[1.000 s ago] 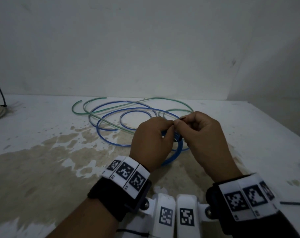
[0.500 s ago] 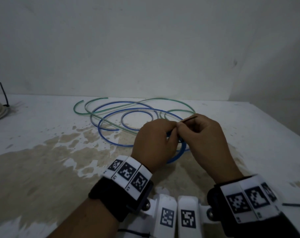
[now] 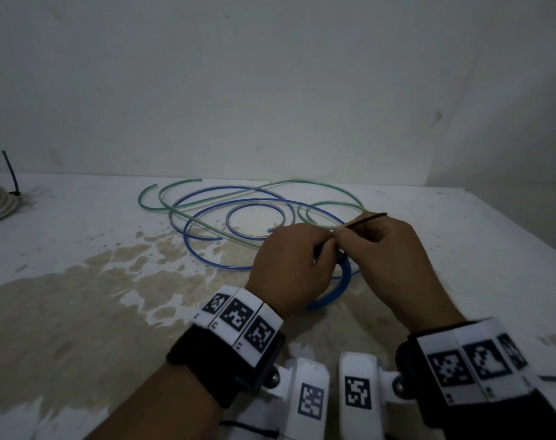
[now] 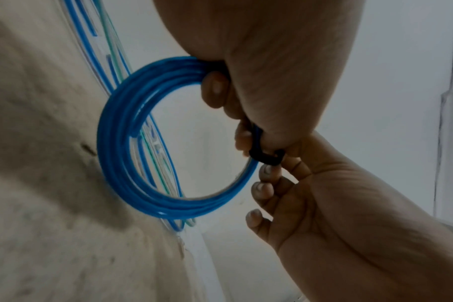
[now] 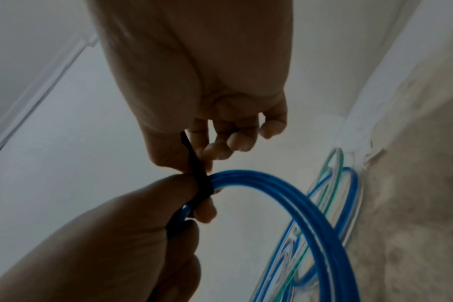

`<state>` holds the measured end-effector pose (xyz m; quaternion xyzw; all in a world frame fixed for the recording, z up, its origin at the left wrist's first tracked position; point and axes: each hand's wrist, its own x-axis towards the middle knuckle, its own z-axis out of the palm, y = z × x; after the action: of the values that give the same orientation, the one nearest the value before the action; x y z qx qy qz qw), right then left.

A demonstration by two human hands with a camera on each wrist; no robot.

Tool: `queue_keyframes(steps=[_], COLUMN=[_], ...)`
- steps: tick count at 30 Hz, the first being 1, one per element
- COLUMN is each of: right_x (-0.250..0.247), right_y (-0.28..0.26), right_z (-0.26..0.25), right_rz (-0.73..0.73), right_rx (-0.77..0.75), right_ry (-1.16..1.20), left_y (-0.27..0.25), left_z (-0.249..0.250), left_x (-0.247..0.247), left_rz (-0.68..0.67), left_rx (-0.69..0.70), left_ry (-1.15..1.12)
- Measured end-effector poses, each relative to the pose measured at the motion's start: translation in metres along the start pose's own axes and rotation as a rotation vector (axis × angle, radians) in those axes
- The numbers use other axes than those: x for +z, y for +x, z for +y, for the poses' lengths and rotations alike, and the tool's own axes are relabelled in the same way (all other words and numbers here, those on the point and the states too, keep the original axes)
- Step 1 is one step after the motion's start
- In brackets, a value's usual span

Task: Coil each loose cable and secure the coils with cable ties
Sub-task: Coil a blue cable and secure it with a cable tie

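My left hand [image 3: 289,265] grips the blue coil [image 4: 122,130] at its top, fingers curled round the bundled turns, and holds it upright with its lower edge down near the table [image 3: 79,236]. My right hand [image 3: 388,255] pinches the tail of the black tie [image 5: 201,179] between thumb and forefinger; the tail pokes out past my knuckles, and the band sits wrapped round the turns just beside my left fingertips. The tie's head [image 4: 268,156] shows as a small dark loop under my left hand.

The main risk, I judge, is the band closing on skin: my left fingertips lie right against it, and a hard pull could trap one. If I ease my left grip to get clear, the springy turns may fan out and the tie would cinch only some of them. My pinch is on a thin, smooth strip, so it could slide through my fingers before the band is snug. I cannot tell how tight it is yet.

Behind the coil lie the loose blue [image 3: 203,255] and green [image 3: 315,183] cables, close enough that a strand could get caught under the coil or in the loop.
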<state>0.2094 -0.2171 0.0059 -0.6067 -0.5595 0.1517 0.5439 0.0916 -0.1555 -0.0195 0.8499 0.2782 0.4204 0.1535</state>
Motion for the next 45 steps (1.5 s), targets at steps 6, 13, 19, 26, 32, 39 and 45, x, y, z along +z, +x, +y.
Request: queue_keyframes(steps=[6,13,19,26,32,39,45], right_x=[0.001,0.002,0.001,-0.002,-0.008,-0.007,-0.008], right_y=[-0.001,-0.001,0.001,0.002,0.002,0.002,0.002], right_z=[0.000,0.003,0.005,0.007,0.006,0.002,0.009], right_rz=[0.139,0.159,0.152,0.135,0.177,0.086,0.021], right_rx=[-0.108,-0.167,-0.209,-0.340,-0.427,-0.167,-0.123], right_ry=[-0.029,-0.059,-0.112,-0.099,-0.060,0.088,-0.074], left_y=[0.002,0.005,0.004,0.004,0.003,0.000,0.001], left_z=[0.009,0.010,0.008,0.013,0.006,-0.004,-0.002], left_x=[-0.003,-0.005,-0.004,-0.008,-0.007,0.000,0.002], left_rz=[-0.002,-0.078,-0.028,-0.058,-0.115,-0.105,-0.142], left_rx=[-0.198,-0.409,-0.401,-0.410,-0.357,-0.421,-0.520], left_ry=[-0.202,-0.558,-0.595,-0.685,-0.545,-0.474,-0.667])
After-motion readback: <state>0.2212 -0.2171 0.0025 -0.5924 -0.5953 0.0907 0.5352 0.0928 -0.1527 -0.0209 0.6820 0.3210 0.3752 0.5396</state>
